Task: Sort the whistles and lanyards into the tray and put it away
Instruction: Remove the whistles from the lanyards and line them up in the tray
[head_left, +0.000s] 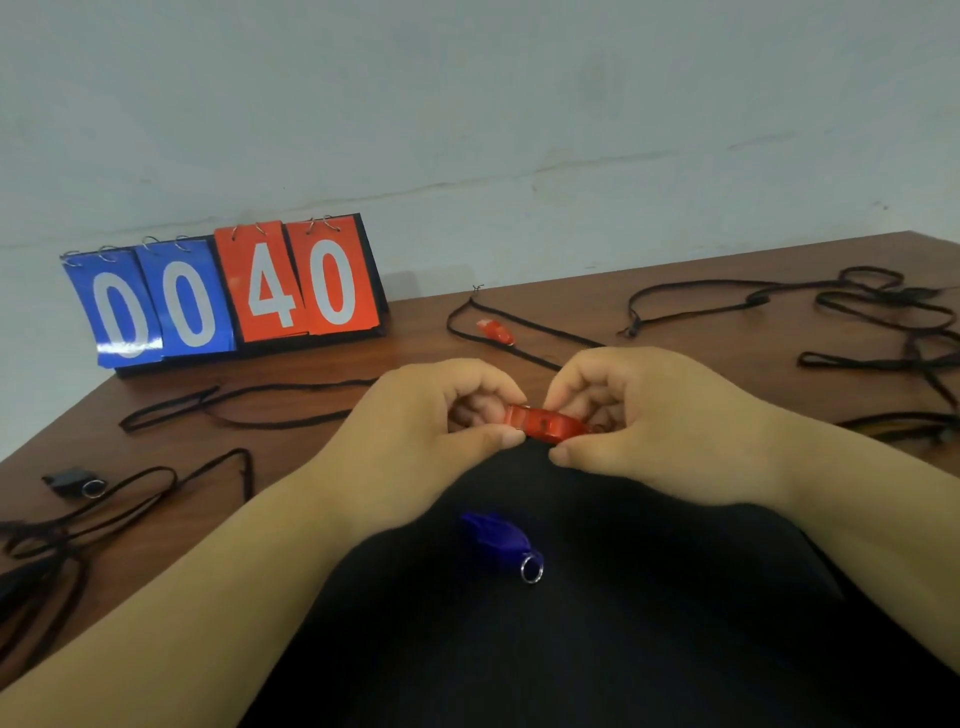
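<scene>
- A flip scoreboard (228, 296) reads 00 on blue cards and 40 on red.
- The left hand (431, 415) and right hand (639, 410), fingers curled, pinch a red whistle (545, 423) by its ends.
- A blue whistle (498, 538) lies on black cloth (571, 649) below them.
- Black lanyards (857, 312) sprawl over the brown wooden table (415, 332); a pale wall (467, 104) stands behind.

Four whistles in view: a red whistle (545, 425) held up, a second red whistle (496, 331) on the tabletop (415, 322), one blue whistle (498, 538), one black whistle (67, 480). One scoreboard (228, 296), four number cards (270, 283). Black lanyards (171, 408): several, tangled beyond an exact count.
</scene>
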